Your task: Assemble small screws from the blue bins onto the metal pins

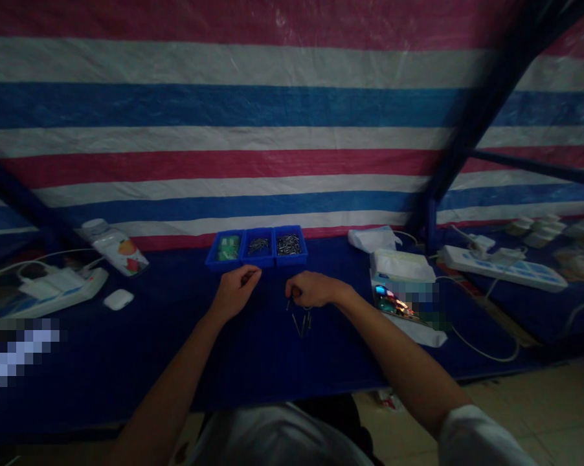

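Observation:
My left hand (236, 291) is just in front of the blue bins, its fingers curled together. Whatever it may hold is hidden. To its right, my right hand (314, 288) is closed in a pinch, and a thin metal pin (288, 303) sticks out below its fingertips. Under that hand several thin metal pins (302, 322) lie loose on the dark blue tabletop (272, 362); they are too small to tell whether they are screws or nails. Three joined blue bins (259, 261) stand behind my hands: green packets (228, 247) at left, small metal pieces (259, 246) in the middle, more metal pieces (289, 244) at right.
At left are a bottle (117, 249), a white case (118, 299) and a power strip (59, 291). On the right, a tissue pack (401, 265), a shiny phone-like object (396, 303), a cable and another power strip (505, 266). A striped tarp (272, 107) hangs behind.

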Tool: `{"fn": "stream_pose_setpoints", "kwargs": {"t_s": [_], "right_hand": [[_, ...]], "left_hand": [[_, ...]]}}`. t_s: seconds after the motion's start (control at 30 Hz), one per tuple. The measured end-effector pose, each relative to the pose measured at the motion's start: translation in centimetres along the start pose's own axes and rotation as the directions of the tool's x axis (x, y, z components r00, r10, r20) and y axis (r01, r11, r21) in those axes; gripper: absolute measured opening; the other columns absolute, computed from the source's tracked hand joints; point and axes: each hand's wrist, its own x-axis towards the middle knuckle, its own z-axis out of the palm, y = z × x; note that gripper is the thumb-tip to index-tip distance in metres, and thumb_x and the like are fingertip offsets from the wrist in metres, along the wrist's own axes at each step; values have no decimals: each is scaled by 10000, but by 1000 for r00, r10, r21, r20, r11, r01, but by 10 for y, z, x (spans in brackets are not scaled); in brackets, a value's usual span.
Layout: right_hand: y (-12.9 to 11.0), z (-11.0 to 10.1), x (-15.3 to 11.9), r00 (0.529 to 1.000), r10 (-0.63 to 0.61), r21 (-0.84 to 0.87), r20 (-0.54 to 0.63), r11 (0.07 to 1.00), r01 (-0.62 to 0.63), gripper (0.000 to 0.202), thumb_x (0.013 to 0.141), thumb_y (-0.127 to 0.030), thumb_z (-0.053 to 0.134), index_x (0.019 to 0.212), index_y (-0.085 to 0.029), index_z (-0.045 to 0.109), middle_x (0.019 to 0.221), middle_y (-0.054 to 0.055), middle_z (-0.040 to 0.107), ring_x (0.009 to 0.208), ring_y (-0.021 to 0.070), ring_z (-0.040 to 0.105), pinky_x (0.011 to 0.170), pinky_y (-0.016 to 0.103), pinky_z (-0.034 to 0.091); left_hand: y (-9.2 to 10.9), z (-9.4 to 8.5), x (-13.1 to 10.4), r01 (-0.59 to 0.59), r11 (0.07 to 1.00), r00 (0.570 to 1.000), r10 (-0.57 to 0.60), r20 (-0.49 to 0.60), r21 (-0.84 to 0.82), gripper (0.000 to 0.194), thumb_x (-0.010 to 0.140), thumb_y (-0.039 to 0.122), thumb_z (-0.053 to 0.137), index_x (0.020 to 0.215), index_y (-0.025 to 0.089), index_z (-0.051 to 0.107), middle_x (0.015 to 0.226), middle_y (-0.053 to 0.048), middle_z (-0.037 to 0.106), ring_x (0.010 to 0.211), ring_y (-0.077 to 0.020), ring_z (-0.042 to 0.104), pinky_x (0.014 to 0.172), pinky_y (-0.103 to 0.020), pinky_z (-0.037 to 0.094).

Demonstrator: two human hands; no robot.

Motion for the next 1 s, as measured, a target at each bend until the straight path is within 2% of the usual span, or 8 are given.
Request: {"fn": "stream_pose_setpoints", "kwargs": {"t_s": [0.17,0.33,0.47,0.57,0.7,0.8,0.87,1.0], "right_hand": [[2,5,4,997,-21,13,-74,1000,22,320,680,-195,635,996,-185,690,825,23,710,714,143,619,584,221,386],[6,8,13,973,-90,219,-214,966,138,276,703,-131,605,951,-159,722,809,24,707,686,119,610,633,219,424],[4,10,21,915,-65,415,-398,877,243,199,764,-153,606,919,-162,730,809,23,706,703,120,600,675,251,445],[-1,11,25,887,25,568,-462,777,274,157,784,-248,649,894,-172,731,772,18,698,700,131,596,679,276,445],[-4,15,30,863,113,677,-493,673,299,106,769,-259,674,823,-174,709,760,13,695,712,135,609,707,288,444],[-3,19,32,851,156,689,-502,667,284,149,778,-307,670,725,-168,662,693,4,662,647,118,579,640,265,415],[-1,21,33,864,184,691,-468,685,229,256,804,-365,639,645,-167,611,607,-12,607,564,103,523,564,250,366],[-1,23,34,918,230,718,-324,691,80,379,823,-394,597,526,-176,508,473,-50,455,445,76,379,480,243,272]], "left_hand": [[2,0,0,5,1000,1000,-5,17,2,279,880,384,530,943,169,697,818,-35,717,721,-185,645,675,-293,489],[1,0,0,12,1000,999,-12,37,-10,295,880,403,530,957,174,700,849,-42,723,749,-197,651,685,-296,481],[4,0,-2,-2,999,990,8,143,-42,316,873,413,538,1002,168,691,844,-42,720,732,-192,644,666,-285,474],[6,2,-2,-20,998,982,30,187,-59,309,868,400,546,1011,164,684,845,-36,710,711,-178,626,654,-273,461],[6,3,-2,-59,997,981,66,184,-46,265,883,373,517,848,170,684,747,-7,661,641,-151,564,604,-254,414],[7,2,-2,-47,997,983,56,174,-53,269,887,371,505,827,171,675,701,8,628,613,-141,532,583,-246,389],[7,0,-2,-39,997,987,49,154,-71,281,889,388,500,842,172,673,712,6,629,626,-144,535,591,-247,391],[7,-1,-2,-10,997,996,17,88,-75,322,886,423,483,855,168,677,714,-3,637,632,-154,548,594,-251,394]]}}
